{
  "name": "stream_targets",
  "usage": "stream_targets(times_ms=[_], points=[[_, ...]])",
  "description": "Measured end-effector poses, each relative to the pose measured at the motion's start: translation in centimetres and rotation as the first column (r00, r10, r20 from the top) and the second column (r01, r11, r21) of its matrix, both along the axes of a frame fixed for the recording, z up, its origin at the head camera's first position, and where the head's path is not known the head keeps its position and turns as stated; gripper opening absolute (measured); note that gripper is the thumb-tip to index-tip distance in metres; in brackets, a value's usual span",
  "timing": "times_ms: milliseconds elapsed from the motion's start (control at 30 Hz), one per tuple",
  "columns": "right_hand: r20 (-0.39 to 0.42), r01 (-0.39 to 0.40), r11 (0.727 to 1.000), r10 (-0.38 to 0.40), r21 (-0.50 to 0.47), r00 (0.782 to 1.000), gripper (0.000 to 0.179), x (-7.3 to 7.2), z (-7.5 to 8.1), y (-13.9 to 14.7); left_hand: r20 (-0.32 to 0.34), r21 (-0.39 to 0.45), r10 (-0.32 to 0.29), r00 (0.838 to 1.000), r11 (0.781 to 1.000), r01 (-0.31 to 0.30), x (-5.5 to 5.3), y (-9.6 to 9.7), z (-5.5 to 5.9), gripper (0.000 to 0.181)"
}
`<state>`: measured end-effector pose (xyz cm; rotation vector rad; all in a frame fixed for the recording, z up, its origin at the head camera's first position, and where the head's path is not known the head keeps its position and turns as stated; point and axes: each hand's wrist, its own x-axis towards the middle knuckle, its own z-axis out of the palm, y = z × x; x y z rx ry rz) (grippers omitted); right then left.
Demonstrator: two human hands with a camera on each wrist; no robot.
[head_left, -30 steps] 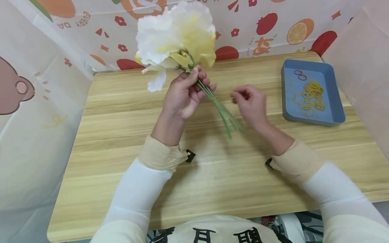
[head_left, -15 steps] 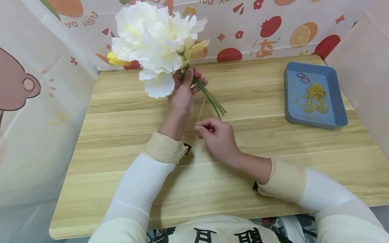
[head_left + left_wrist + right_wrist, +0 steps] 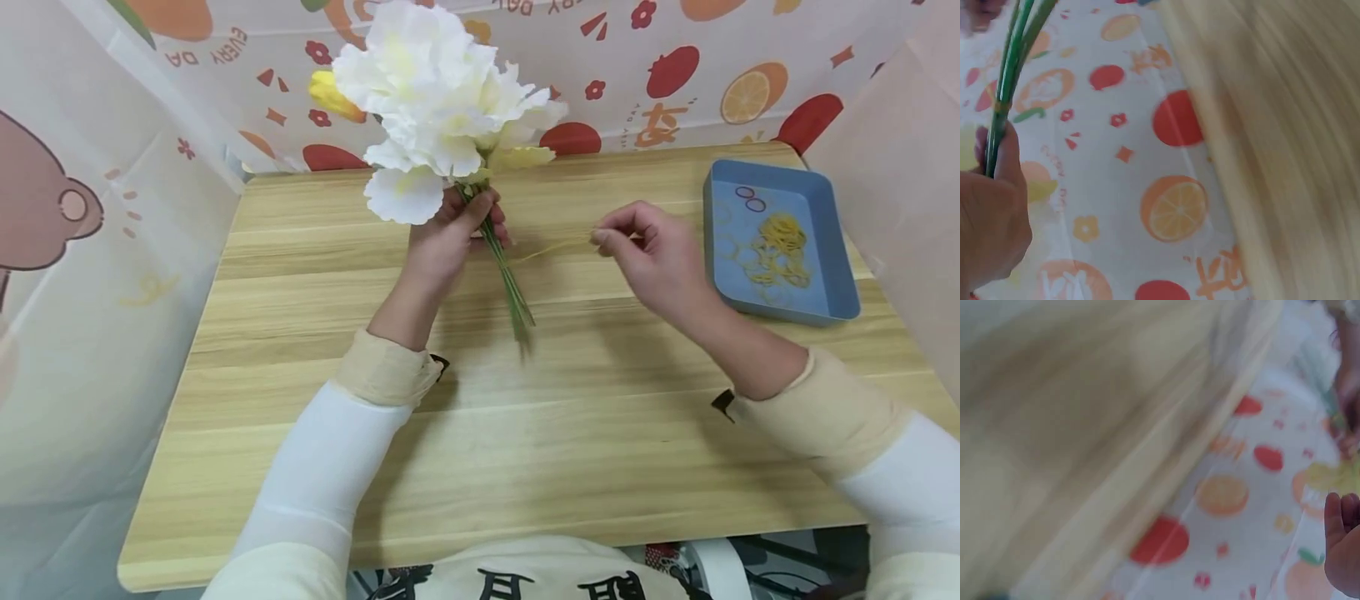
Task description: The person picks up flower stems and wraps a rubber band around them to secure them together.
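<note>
A bunch of white artificial flowers (image 3: 435, 100) with one yellow bud (image 3: 333, 94) is in my left hand (image 3: 450, 229), which grips the green stems (image 3: 510, 283) just below the blooms. My right hand (image 3: 660, 258) pinches a thin yellow rubber band (image 3: 555, 247), stretched sideways from the stems. In the left wrist view, a yellowish band (image 3: 1001, 106) crosses the stems just past the left thumb. The right wrist view shows only part of my right hand (image 3: 1344, 550) at its edge; the pinch itself is not clear there.
A blue tray (image 3: 783, 312) at the right of the wooden table (image 3: 300, 467) holds a pile of yellow rubber bands (image 3: 782, 237) and two reddish ones (image 3: 750, 198). A fruit-print curtain (image 3: 465, 21) hangs along the back edge.
The right hand came in toward the stems, drew the rubber band toward the body, then swung it out to the right. The left hand turned the bunch, and its stems now point more toward the body.
</note>
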<state>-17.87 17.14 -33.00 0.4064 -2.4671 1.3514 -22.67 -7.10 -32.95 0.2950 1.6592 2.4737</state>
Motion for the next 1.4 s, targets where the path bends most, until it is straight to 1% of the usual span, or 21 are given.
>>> stream_targets(times_ms=[100,167,267,333,367,433,500,567,633,733,767,833,900,933,1000,1067,1133,1200,1267,1333,1400], points=[[-0.082,0.029,0.997,-0.023,0.075,0.996,0.015,-1.0,-0.5,1.4,0.082,0.084,-0.089,0.993,0.993,0.082,0.8,0.3,0.8,0.013],[-0.098,0.034,0.998,-0.029,0.055,0.995,0.015,-1.6,-1.2,1.5,0.117,0.174,-0.137,0.984,0.978,0.115,1.3,0.5,1.3,0.017],[-0.038,0.009,0.999,-0.011,-0.054,0.999,0.013,-2.0,-2.7,0.6,0.136,0.334,-0.177,0.975,0.934,0.124,1.7,1.1,1.9,0.023],[0.007,-0.029,0.990,0.030,-0.134,1.000,0.011,-1.9,-4.0,-0.7,0.154,0.424,-0.180,0.971,0.900,0.100,1.7,1.6,2.1,0.026],[0.025,-0.048,0.985,0.053,-0.167,0.998,0.009,-1.6,-4.6,-1.5,0.168,0.464,-0.171,0.971,0.883,0.075,1.8,1.8,2.2,0.026],[0.019,-0.100,0.971,0.106,-0.217,0.994,0.007,-0.7,-5.5,-3.0,0.202,0.514,-0.130,0.971,0.858,0.008,1.7,2.3,2.3,0.026],[-0.021,-0.149,0.953,0.149,-0.263,0.989,0.004,0.3,-6.2,-4.5,0.245,0.541,-0.065,0.967,0.837,-0.081,1.6,2.6,2.4,0.024],[-0.103,-0.185,0.950,0.164,-0.251,0.981,0.002,1.2,-6.4,-5.8,0.282,0.538,0.029,0.959,0.823,-0.183,1.5,3.0,2.3,0.023],[-0.194,-0.217,0.947,0.173,-0.236,0.966,0.004,2.0,-6.4,-6.9,0.310,0.517,0.126,0.942,0.810,-0.278,1.4,3.2,2.1,0.022],[-0.298,-0.238,0.949,0.170,-0.207,0.939,0.006,2.8,-6.2,-8.1,0.311,0.458,0.260,0.914,0.802,-0.384,1.2,3.6,1.7,0.020],[-0.318,-0.252,0.942,0.174,-0.222,0.932,0.007,3.0,-6.1,-8.4,0.301,0.444,0.286,0.910,0.802,-0.399,1.1,3.6,1.6,0.020],[-0.323,-0.275,0.920,0.179,-0.279,0.929,0.007,3.5,-5.9,-8.8,0.260,0.408,0.336,0.905,0.811,-0.418,0.9,3.7,1.1,0.019],[-0.285,-0.282,0.883,0.180,-0.375,0.941,0.006,3.9,-5.4,-8.9,0.200,0.380,0.360,0.911,0.829,-0.411,0.8,3.8,0.6,0.019],[-0.251,-0.274,0.861,0.177,-0.429,0.952,0.005,4.0,-5.0,-8.8,0.163,0.363,0.361,0.918,0.843,-0.396,0.8,3.7,0.4,0.019],[-0.179,-0.243,0.815,0.173,-0.526,0.968,0.004,4.0,-4.1,-8.4,0.106,0.333,0.348,0.932,0.870,-0.363,0.9,3.6,0.1,0.018],[-0.098,-0.198,0.772,0.174,-0.604,0.980,0.004,3.6,-3.1,-7.7,0.059,0.305,0.317,0.947,0.897,-0.319,1.0,3.4,0.0,0.016],[-0.017,-0.168,0.723,0.211,-0.670,0.977,0.007,3.0,-2.3,-6.9,0.033,0.275,0.287,0.957,0.918,-0.285,1.1,3.2,-0.1,0.015],[0.052,-0.161,0.650,0.295,-0.743,0.954,0.006,2.4,-1.8,-6.0,0.041,0.275,0.265,0.963,0.924,-0.266,1.1,2.9,0.0,0.015],[0.086,-0.162,0.563,0.388,-0.810,0.917,0.011,1.8,-1.4,-5.2,0.052,0.275,0.241,0.969,0.930,-0.246,1.0,2.6,0.3,0.015],[0.093,-0.183,0.487,0.489,-0.854,0.867,0.020,1.2,-1.2,-4.4,0.067,0.264,0.208,0.976,0.939,-0.218,1.0,2.3,0.5,0.016],[0.088,-0.209,0.436,0.569,-0.875,0.817,0.028,0.6,-1.1,-3.6,0.082,0.252,0.171,0.982,0.950,-0.187,0.9,2.1,0.7,0.015]])
